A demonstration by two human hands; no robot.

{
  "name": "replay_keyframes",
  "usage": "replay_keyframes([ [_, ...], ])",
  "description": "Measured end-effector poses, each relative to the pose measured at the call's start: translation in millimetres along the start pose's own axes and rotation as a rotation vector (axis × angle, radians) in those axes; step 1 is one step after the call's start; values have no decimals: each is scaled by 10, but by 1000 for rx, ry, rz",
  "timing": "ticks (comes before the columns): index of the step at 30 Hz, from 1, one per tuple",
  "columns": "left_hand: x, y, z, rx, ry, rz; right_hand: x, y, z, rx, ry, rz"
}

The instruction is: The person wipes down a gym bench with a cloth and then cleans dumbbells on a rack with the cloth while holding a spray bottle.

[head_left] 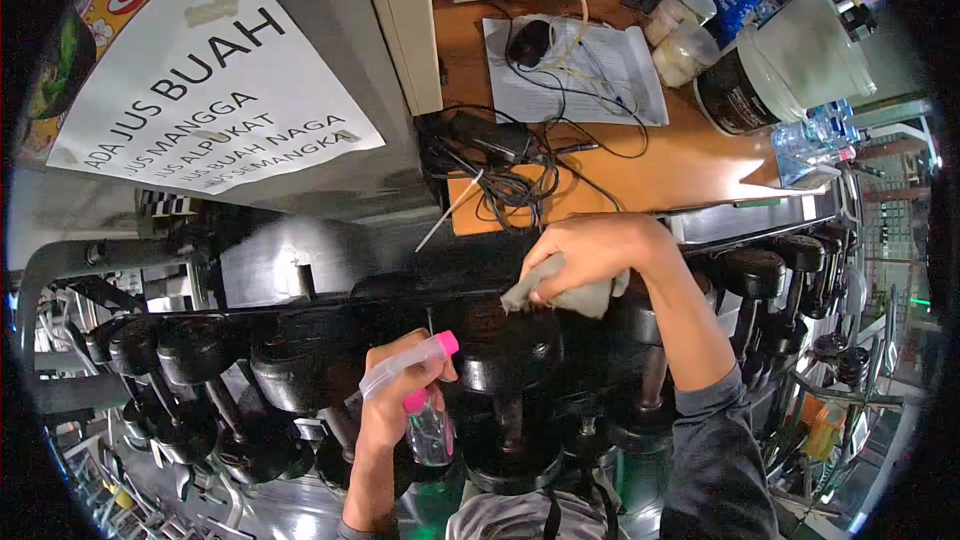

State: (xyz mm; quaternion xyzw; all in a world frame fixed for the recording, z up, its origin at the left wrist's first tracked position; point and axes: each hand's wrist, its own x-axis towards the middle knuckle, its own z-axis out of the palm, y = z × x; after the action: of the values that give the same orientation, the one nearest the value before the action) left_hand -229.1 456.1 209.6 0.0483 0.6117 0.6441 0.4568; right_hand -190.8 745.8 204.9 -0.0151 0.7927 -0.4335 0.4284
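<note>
My left hand (pixel 385 405) is wrapped round a spray bottle (pixel 430 435) with a clear body, a whitish trigger head and a pink nozzle that points right. In my right hand (pixel 590 250) is a bunched grey cloth (pixel 585 298), held just above the rack of dumbbells. Close below the cloth stands a large black dumbbell (pixel 510 355), its handle running toward me. Whether the cloth touches the dumbbell's end I cannot tell.
More black dumbbells (pixel 300 365) line the rack on both sides. Behind it, a wooden desk (pixel 690 170) carries tangled cables (pixel 515 175), papers (pixel 625 60), a black mouse (pixel 530 42), a white bucket (pixel 800 50) and plastic bottles (pixel 805 145). A printed sign (pixel 215 90) hangs at upper left.
</note>
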Motion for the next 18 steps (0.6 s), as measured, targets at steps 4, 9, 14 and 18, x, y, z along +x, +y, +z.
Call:
replay_keyframes([
  [4, 11, 3, -15, 8, -16, 21, 189, -105, 188, -268, 263, 116],
  [9, 5, 5, 5, -2, 5, 34, 390, -179, 306, -147, 306, -251],
  [14, -14, 9, 12, 17, 1, 58, 313, -86, 124, 124, 4, -350],
  [18, -20, 6, 46, 66, -11, 108, -56, -71, -22, 59, -19, -197],
])
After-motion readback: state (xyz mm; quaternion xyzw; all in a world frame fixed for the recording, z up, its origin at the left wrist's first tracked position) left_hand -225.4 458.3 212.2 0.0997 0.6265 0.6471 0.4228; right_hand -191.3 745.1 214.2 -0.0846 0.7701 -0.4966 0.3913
